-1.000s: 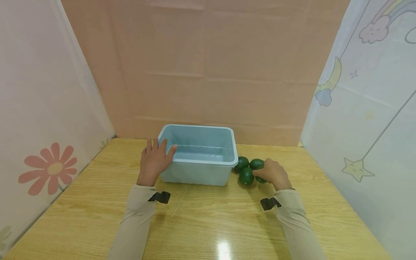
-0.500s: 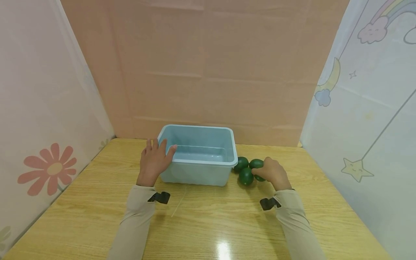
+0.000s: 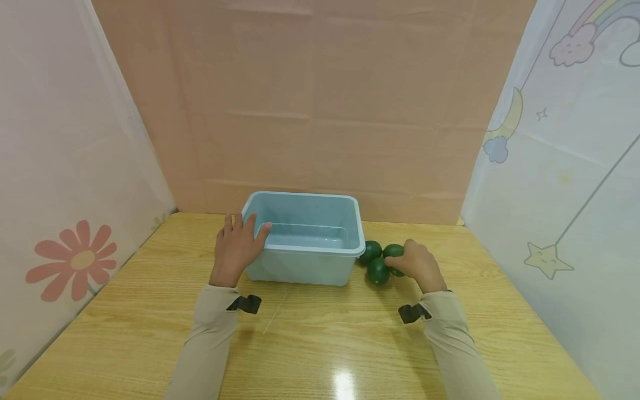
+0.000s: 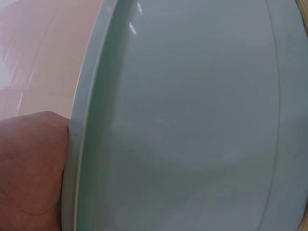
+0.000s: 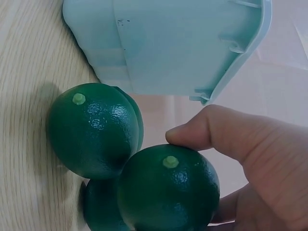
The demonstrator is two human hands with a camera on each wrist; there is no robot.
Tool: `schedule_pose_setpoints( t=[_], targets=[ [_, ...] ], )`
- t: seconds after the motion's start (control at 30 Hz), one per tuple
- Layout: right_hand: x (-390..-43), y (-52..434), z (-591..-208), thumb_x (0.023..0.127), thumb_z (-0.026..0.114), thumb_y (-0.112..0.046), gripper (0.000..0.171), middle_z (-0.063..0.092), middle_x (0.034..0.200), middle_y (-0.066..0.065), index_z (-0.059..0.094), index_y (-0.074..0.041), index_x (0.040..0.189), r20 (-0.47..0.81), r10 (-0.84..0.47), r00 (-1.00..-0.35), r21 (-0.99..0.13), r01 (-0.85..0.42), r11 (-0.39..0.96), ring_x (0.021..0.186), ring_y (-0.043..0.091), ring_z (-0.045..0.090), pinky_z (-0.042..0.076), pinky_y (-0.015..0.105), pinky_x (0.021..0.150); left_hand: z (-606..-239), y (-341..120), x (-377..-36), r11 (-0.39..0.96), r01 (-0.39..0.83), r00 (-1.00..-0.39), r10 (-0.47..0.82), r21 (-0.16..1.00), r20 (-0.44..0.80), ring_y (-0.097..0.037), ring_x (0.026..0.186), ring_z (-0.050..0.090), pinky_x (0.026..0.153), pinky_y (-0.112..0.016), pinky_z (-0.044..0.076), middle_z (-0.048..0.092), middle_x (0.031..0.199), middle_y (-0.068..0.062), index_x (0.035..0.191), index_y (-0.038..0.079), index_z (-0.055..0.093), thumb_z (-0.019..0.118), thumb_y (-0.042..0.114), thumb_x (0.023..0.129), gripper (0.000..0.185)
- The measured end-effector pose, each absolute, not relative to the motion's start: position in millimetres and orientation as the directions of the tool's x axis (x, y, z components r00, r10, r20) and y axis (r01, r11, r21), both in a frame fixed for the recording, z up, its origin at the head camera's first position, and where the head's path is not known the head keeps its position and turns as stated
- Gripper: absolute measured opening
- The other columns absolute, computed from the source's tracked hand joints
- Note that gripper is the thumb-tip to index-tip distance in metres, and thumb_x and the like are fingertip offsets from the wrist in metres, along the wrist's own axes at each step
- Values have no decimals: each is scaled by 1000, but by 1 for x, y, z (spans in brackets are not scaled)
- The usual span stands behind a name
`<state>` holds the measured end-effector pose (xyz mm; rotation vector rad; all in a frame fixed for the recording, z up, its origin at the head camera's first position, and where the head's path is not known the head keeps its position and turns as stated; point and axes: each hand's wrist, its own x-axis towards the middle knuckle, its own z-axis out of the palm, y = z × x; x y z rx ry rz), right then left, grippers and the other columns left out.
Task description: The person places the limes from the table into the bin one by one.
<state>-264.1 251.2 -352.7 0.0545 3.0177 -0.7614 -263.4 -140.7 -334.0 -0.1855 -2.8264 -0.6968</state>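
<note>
Little has moved since the earlier frames: we note only that our right hand (image 3: 419,265) has drawn slightly nearer the bin while the left has kept its place. Our table (image 3: 320,344), pale wood grain, lies under both forearms. Between our hands, closer to the left one, stands the light blue plastic bin (image 3: 305,236), upright. Our left hand (image 3: 236,249) lies against the bin's near left corner, fingers straight along the wall and thumb hooked over the rim; the left wrist view shows the rim (image 4: 79,144) pressed against the palm. Just beside the bin's right wall, at the fingertips of our right hand, sit dark green limes in a tight cluster, touching one another. Our right hand is curled round one lime (image 5: 168,195), thumb (image 5: 216,132) on top of it near the stem nub; the fingers beneath are hidden. A second lime (image 5: 91,130) rests on the table just left of the held one, touching it. A third lime (image 3: 371,251) lies beyond, nearest the bin.
</note>
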Motion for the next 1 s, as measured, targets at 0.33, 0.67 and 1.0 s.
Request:
schedule_pose_setpoints(
  t=[0.33, 0.67, 1.0],
  targets=[
    [-266, 249, -353, 85, 67, -34, 44, 54, 80, 11, 54, 5, 100, 8, 24, -1000, -484, 17, 875, 68, 24, 53, 43, 32, 56, -333, -140, -263, 878, 171, -969, 68, 448, 236, -54, 147, 0, 114, -68, 14, 15, 159, -35, 155, 0, 32, 33, 49, 107, 68],
    [-267, 248, -353, 85, 69, -35, 48, 58, 83, 12, 57, 7, 104, 31, 33, -999, -479, 14, 878, 70, 24, 53, 43, 33, 57, -332, -140, -263, 879, 168, -970, 67, 446, 233, -54, 147, 1, 115, -67, 14, 15, 159, -34, 155, 0, 32, 33, 49, 107, 68],
    [-269, 247, -351, 86, 67, -34, 59, 60, 87, 15, 54, 14, 118, 62, 19, -998, -486, -13, 874, 68, 23, 54, 43, 30, 54, -333, -140, -263, 884, 171, -968, 67, 435, 243, -55, 147, 3, 114, -68, 15, 16, 158, -35, 154, -1, 34, 34, 48, 107, 67]
  ],
)
